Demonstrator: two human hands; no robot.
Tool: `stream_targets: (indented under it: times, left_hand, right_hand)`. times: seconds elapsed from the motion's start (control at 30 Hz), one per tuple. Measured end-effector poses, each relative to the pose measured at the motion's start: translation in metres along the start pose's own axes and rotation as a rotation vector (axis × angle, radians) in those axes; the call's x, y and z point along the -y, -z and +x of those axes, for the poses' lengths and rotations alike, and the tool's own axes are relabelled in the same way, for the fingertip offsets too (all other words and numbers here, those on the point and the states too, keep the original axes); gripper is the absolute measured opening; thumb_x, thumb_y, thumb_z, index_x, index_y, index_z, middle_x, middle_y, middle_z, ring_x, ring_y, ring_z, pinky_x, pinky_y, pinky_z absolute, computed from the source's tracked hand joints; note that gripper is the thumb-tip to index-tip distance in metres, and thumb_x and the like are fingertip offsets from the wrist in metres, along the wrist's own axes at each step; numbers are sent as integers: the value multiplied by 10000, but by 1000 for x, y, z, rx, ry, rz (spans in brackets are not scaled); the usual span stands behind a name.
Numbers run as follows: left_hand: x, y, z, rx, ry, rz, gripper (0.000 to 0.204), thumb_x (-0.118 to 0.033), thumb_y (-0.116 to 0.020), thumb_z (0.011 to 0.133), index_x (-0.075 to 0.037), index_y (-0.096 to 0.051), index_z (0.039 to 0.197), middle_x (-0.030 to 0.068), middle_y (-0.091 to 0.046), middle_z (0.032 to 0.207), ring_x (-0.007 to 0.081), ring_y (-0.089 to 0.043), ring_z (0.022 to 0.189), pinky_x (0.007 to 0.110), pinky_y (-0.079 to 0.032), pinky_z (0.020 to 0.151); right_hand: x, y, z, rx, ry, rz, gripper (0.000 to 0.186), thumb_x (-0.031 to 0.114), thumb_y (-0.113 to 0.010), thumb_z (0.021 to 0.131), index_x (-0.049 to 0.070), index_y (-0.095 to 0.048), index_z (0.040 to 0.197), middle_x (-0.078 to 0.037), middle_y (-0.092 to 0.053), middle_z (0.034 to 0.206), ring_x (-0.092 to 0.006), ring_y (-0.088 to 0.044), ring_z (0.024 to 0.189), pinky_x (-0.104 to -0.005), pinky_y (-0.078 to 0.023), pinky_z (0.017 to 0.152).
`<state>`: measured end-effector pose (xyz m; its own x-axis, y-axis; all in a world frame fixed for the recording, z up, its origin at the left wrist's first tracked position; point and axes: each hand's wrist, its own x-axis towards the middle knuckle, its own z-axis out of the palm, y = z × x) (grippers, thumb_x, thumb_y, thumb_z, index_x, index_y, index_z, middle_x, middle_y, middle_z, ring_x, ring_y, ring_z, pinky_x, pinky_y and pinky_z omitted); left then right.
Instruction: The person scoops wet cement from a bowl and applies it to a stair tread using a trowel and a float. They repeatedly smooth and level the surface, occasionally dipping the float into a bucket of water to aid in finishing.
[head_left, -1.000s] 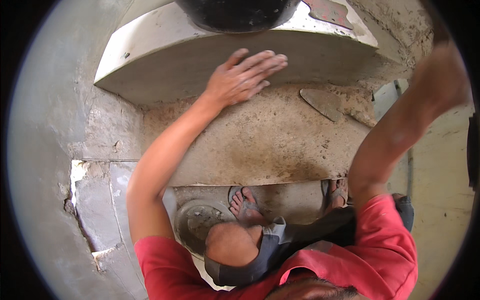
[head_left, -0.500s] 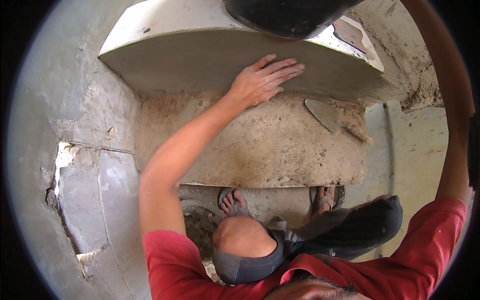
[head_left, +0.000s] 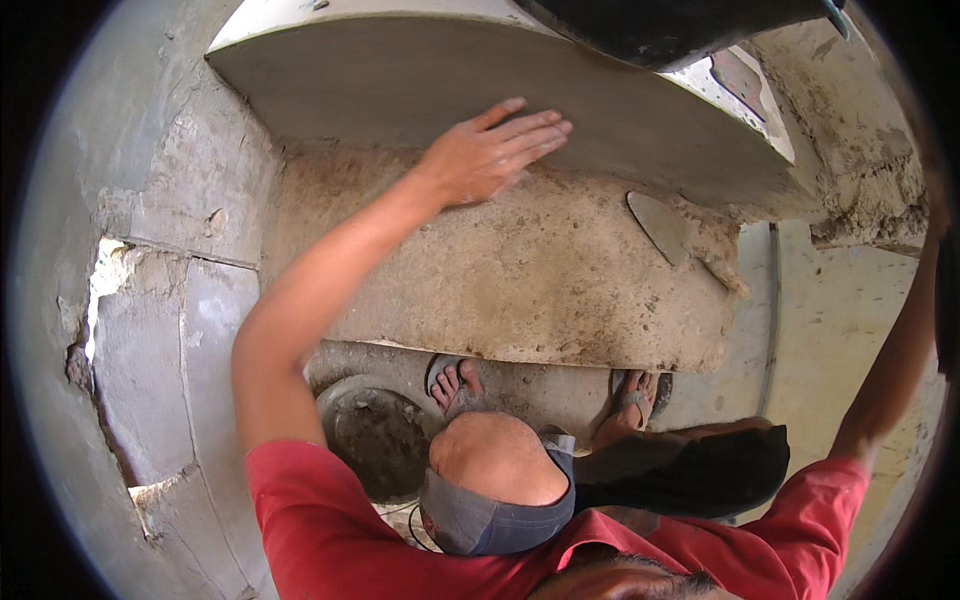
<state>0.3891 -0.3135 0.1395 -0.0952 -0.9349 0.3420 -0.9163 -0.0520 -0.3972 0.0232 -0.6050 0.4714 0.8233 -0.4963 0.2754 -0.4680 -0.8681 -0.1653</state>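
My left hand [head_left: 490, 150] lies flat, fingers stretched out, against the lower face of a large pale grey stone slab [head_left: 380, 80]. The slab stands tilted up at the back of a ledge covered with brown mortar [head_left: 520, 280]. A pointed trowel [head_left: 660, 225] rests on the mortar to the right of my hand. My right arm [head_left: 890, 370] reaches up along the right rim of the picture, and its hand is out of view.
Below the ledge my two sandalled feet [head_left: 455, 385] stand beside a round pan [head_left: 375, 440] holding wet mortar. A rough block wall with broken edges [head_left: 150, 350] closes the left side. A dark rounded object [head_left: 660, 25] hangs over the slab's top.
The slab now stands steeper and nearer, with my left hand still flat on it. My right arm has swung farther out to the right rim.
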Motion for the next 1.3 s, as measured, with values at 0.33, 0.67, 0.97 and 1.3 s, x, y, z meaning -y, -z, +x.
stream_targets:
  times: [0.33, 0.67, 0.97, 1.3]
  left_hand:
    - [99, 35, -82, -298, 452, 294, 588, -352, -672, 988, -141, -549, 1523, 113, -573, 1551, 378, -478, 1472, 610, -292, 1250]
    - [110, 51, -103, -227, 454, 265, 679, -334, -659, 996, -141, -461, 1617, 83, -431, 1684, 323, -369, 1571, 589, -242, 1299]
    - [120, 68, -130, -350, 607, 192, 708, -109, -619, 962, -62, -397, 1632, 138, -390, 1706, 355, -354, 1580, 539, -302, 1287]
    - [67, 55, -175, -129, 760, -15, 672, -51, -552, 978, 25, -371, 1621, 238, -345, 1706, 399, -360, 1564, 522, -321, 1277]
  right_hand:
    - [155, -214, -21, -354, 1149, -518, 519, 83, -725, 921, 137, -680, 1435, -98, -581, 1581, -300, -504, 1500, -496, -406, 1269]
    - [137, -263, 34, -311, 1156, -1257, 576, 186, -614, 979, 36, -567, 1533, -127, -460, 1677, -311, -407, 1567, -484, -249, 1343]
    - [188, -248, -21, -138, 1182, -1068, 540, 194, -671, 1007, 19, -584, 1510, -178, -558, 1584, -327, -452, 1537, -490, -287, 1320]
    - [248, -348, 66, -289, 1277, -1313, 563, 240, -597, 1025, 13, -552, 1537, -153, -508, 1638, -317, -450, 1542, -501, -288, 1315]
